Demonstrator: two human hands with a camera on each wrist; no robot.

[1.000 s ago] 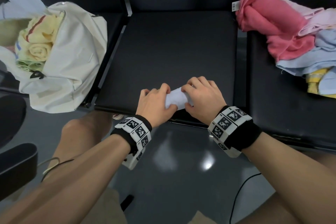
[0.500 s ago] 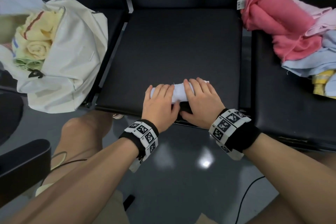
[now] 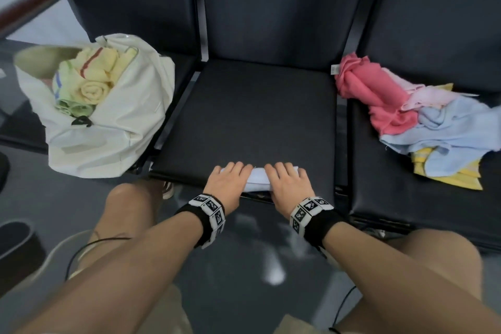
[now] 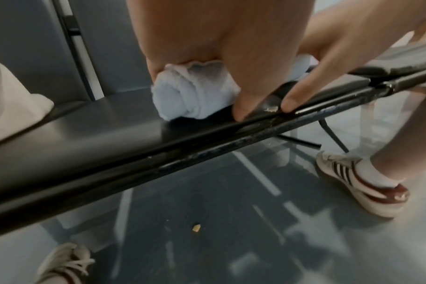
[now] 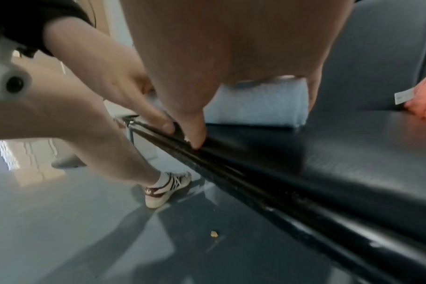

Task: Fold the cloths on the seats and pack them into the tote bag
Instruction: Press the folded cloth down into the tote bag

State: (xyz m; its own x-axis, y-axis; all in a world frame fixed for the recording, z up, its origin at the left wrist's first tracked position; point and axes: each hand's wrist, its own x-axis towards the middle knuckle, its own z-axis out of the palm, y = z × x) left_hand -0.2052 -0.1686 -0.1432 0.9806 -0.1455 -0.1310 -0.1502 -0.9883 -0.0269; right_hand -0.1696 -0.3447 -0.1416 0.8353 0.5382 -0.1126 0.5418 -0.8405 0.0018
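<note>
A pale blue-white cloth (image 3: 259,177) lies rolled up at the front edge of the middle black seat (image 3: 257,111). My left hand (image 3: 229,179) lies palm down over its left end and my right hand (image 3: 286,180) over its right end, fingers stretched forward across the roll. The left wrist view shows the spiral end of the roll (image 4: 182,96) under my palm, thumb down on the seat rim. The right wrist view has the roll (image 5: 255,103) under my right palm. The cream tote bag (image 3: 108,127) stands on the left seat, holding rolled yellow and green cloths (image 3: 92,81).
A loose pile of pink, light blue and yellow cloths (image 3: 406,111) lies on the right seat. My knees are close under the seat's metal front rail (image 4: 207,146). My shoes (image 4: 365,184) stand on the grey floor.
My hands went from curled around the small bundle to lying flat over it. The roll moved slightly away from the seat edge. The head view pulled back and up.
</note>
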